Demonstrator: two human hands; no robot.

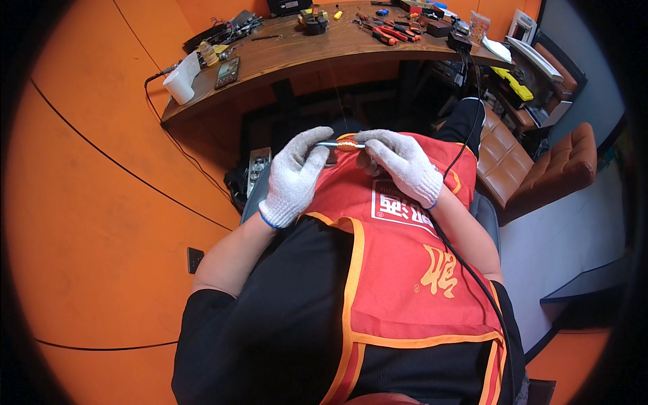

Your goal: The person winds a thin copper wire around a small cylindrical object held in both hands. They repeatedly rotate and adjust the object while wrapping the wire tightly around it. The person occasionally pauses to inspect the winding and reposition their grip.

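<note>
Left hand has one end of a slim silvery rod pinched, right hand grips the other, red apron underneath, messy tabletop further out.

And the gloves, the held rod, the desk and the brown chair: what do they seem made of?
Gloves: probably knitted cotton, matt white, textured surface.
Rod: perhaps metal at its silvery, shiny ends.
Desk: wood or laminate, brown satin, grain-like streaks.
Chair: leather or imitation, smooth sheen, seamed panels.
</note>
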